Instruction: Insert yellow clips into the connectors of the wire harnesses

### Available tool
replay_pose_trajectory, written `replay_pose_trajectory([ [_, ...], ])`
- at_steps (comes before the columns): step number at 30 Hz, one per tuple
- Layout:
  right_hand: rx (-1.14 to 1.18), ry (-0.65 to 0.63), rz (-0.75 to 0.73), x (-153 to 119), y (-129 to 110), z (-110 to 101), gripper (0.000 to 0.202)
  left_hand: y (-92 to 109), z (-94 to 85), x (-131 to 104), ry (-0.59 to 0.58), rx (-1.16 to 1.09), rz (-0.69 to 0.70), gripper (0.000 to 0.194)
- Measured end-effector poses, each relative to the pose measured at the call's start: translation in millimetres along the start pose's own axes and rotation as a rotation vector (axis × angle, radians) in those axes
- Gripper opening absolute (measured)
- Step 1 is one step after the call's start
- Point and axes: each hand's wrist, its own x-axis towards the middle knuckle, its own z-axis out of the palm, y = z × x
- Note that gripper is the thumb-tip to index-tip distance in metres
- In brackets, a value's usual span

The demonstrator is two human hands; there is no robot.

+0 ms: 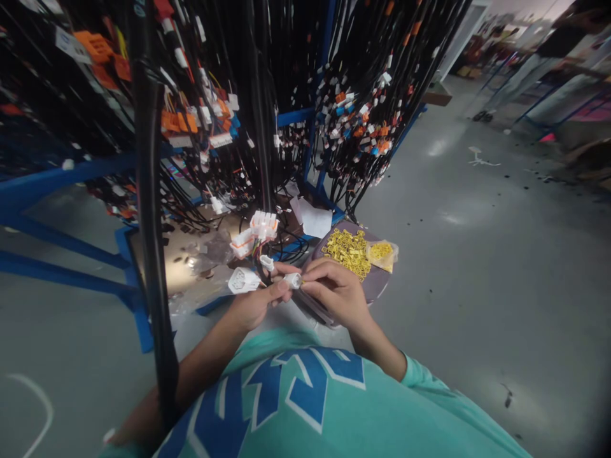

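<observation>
My left hand [267, 296] is closed around a small white wire connector [293, 280], its open end turned to the right. At that end, my right hand [337, 286] pinches a tiny yellow piece, partly hidden by the fingertips. A larger white connector [244, 280] lies against the left hand's near side, and a small white plug [266, 263] sits just above it. Two wider white connectors with orange seals, one of them upper right [264, 225], hang from the same black cable bundle. Right of my hands, many small yellow clips [347, 251] fill a grey-purple tub [379, 288].
A clear bag of yellow pieces [382, 252] rests in the tub. Black cable harnesses [286, 57] hang densely from a blue frame [71, 168]. One thick black cable [149, 191] passes by my left arm. White paper [315, 219] lies behind the tub. A person [544, 57] stands far right.
</observation>
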Motion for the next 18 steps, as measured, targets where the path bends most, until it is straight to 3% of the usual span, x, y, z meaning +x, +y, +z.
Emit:
replay_pose_trajectory([
  [12,0.319,-0.05,0.205,-0.2,13.8,4.4,0.019,-3.7,-0.7,-0.4,-0.053,0.025,-0.048,0.05],
  [18,0.393,-0.062,0.269,-1.1,17.9,5.2,0.019,-1.8,0.9,0.9,-0.063,0.03,-0.037,0.046],
])
